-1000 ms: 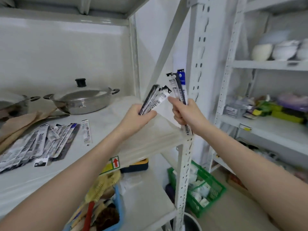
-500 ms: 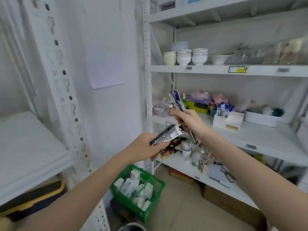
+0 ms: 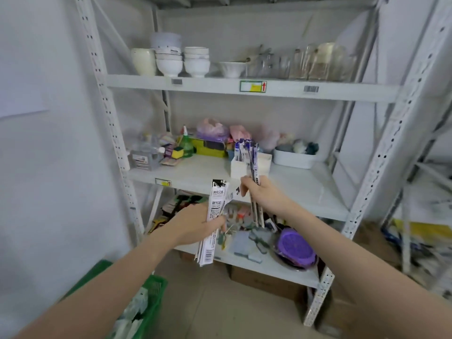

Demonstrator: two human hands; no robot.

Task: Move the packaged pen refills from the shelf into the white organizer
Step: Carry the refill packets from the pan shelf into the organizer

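Observation:
My left hand (image 3: pixel 198 226) grips a bundle of packaged pen refills (image 3: pixel 215 206), white and black packs held upright at chest height. A second bundle of refill packs (image 3: pixel 253 167) stands upright in the grip of my right hand (image 3: pixel 259 194), its tops level with the white organizer (image 3: pixel 263 165). The organizer sits on the middle shelf, and several blue-and-white refill packs (image 3: pixel 241 149) stand in its left part. Both hands hover in front of the middle shelf's edge, just below and in front of the organizer.
A white metal rack (image 3: pixel 244 89) holds bowls (image 3: pixel 181 62) and glass jars (image 3: pixel 318 62) on top. Sponges, bottles and a white tray (image 3: pixel 293 159) flank the organizer. The lower shelf carries clutter and a purple lid (image 3: pixel 293 248). A green basket (image 3: pixel 149 297) stands on the floor.
The view has swung right from the pot shelf to this rack. Both hands carried their refill bundles along and now sit closer to the organizer, with the packs held more upright.

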